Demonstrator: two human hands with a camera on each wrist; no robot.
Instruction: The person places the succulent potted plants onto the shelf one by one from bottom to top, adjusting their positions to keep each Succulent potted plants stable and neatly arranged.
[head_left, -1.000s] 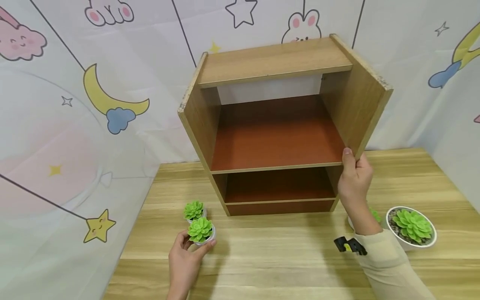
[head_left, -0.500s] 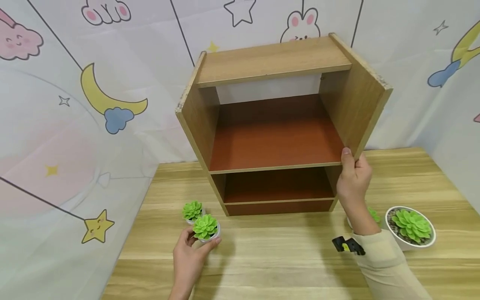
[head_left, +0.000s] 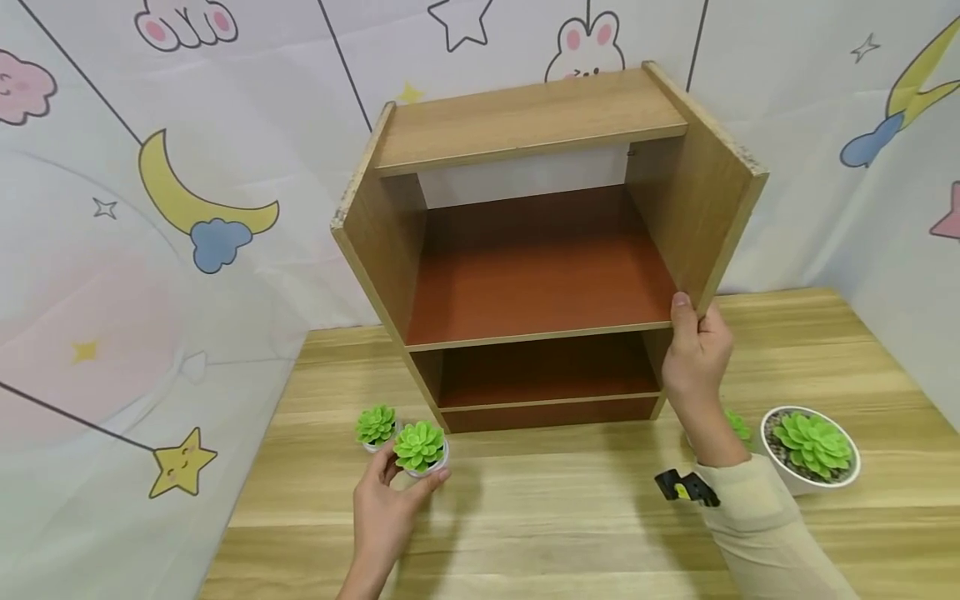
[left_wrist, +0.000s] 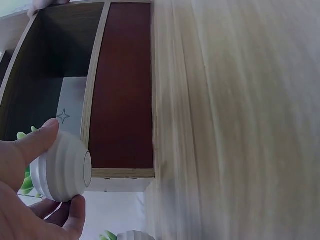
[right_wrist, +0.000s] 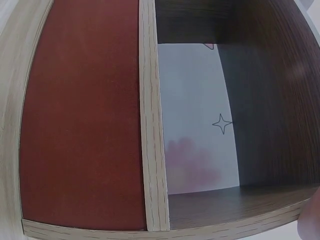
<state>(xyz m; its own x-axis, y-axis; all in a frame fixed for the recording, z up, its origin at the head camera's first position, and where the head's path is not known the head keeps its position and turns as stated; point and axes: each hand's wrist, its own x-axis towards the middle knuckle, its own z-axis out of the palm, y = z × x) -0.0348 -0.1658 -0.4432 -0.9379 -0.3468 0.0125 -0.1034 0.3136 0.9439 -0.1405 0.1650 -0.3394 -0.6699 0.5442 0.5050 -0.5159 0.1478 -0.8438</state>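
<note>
In the head view, my left hand (head_left: 388, 504) holds a small potted succulent (head_left: 420, 447), thumb on one side and fingers on the other. Its ribbed white pot (left_wrist: 65, 167) is off the table in the left wrist view, near the shelf's lower left corner. A second small succulent (head_left: 377, 425) stands on the table just behind that hand. My right hand (head_left: 697, 358) grips the right side panel of a wooden shelf unit (head_left: 525, 137), thumb on the panel's inner side near the middle board. Only a blurred bit of that hand (left_wrist: 47, 4) shows in the left wrist view.
Right of the shelf stands a larger succulent in a white bowl-shaped pot (head_left: 813, 446). Another small succulent (head_left: 737, 425) is partly hidden behind the right forearm. A cartoon-printed cloth (head_left: 247, 350) hangs behind and beside the wooden table (head_left: 525, 525).
My left hand has moved right and slightly away from me with the potted succulent, toward the shelf's lower left corner. The right hand keeps its grip on the panel. The head view has shifted slightly.
</note>
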